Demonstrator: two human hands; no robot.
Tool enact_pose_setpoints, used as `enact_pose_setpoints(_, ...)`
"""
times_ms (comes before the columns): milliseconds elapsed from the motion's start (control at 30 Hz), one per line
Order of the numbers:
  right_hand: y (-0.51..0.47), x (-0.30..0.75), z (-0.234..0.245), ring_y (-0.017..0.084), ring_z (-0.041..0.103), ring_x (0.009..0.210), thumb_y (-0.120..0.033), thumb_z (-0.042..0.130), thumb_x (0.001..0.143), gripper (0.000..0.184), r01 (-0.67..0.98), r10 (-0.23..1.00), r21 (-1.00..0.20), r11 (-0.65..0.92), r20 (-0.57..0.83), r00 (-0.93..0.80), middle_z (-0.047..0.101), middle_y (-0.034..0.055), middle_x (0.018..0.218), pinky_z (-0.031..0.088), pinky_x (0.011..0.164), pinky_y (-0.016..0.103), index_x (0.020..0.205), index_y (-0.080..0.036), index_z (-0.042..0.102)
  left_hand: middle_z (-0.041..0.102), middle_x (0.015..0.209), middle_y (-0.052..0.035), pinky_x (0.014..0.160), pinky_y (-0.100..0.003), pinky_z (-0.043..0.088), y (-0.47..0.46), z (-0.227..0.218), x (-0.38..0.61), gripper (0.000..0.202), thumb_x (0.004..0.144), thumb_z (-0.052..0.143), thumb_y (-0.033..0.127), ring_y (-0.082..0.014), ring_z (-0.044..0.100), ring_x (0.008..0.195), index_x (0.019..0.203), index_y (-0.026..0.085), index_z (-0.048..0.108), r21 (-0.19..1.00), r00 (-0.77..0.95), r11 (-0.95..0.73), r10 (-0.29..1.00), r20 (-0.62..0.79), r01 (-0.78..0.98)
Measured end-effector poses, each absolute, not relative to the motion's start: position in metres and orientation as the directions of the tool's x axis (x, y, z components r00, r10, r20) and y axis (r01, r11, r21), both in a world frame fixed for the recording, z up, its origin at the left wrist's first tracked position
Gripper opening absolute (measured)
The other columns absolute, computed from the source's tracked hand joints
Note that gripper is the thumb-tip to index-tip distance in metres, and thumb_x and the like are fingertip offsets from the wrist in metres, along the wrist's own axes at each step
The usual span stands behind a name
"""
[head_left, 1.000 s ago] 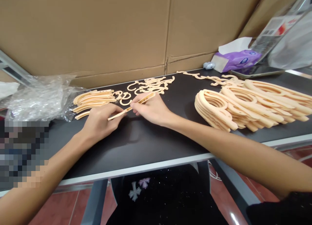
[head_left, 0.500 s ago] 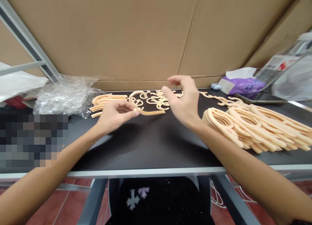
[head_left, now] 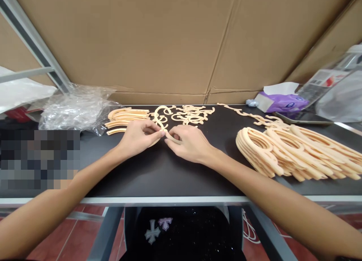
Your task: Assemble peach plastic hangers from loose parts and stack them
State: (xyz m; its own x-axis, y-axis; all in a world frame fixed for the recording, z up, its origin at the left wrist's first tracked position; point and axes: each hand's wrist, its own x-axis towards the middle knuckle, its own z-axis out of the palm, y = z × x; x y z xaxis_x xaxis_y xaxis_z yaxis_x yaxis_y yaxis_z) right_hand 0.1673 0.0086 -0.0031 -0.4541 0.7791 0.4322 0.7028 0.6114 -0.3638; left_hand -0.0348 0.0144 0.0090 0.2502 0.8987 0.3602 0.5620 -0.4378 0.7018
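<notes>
Held above the black table is a cream-coloured curved strip, bent into an open hook at its upper end. My left hand pinches it between thumb and fingertips near its middle. Close beside, my right hand is closed on the strip's right-hand part, its fingertips almost meeting the left ones. Behind the hands lie small curly cream pieces in a loose heap. Left of them is a stack of long bent cream strips. What the palms cover cannot be seen.
A large pile of looped cream pieces covers the right of the table. Behind it are a purple tissue pack and a dark flat device. Clear plastic wrapping lies at left. A cardboard wall stands behind.
My right hand has come down and left from the air and closed on the curved strip. My left hand keeps its pinch, shifted slightly right.
</notes>
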Motion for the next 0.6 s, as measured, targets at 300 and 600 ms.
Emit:
enact_pose_setpoints(300,0.004,0.166,0.001,0.014,0.052,0.067,-0.031,0.052,0.090,0.025,0.799,0.843,-0.296,0.524,0.318,-0.434,0.066,0.0036,0.081,0.028,0.058,0.029,0.070,-0.018,0.063,0.063,0.052,0.0022,0.049,-0.023,0.036,0.012,0.009,-0.035,0.031,0.084,0.069,0.045,-0.0108,0.053,0.049,0.071,0.018,0.076,0.501,0.274,-0.421,0.899,0.342,0.756)
enact_pose_setpoints(600,0.000,0.164,0.004,0.016,0.058,0.072,-0.039,0.054,0.092,0.029,0.822,0.851,-0.257,0.509,0.292,-0.436,0.069,0.0024,0.079,0.027,0.059,0.030,0.084,-0.020,0.073,0.055,0.046,0.0012,0.051,-0.026,0.030,0.014,0.022,-0.042,0.043,0.091,0.054,0.043,-0.0122,0.046,0.048,0.059,0.016,0.065,0.432,0.274,-0.450,0.870,0.411,0.781)
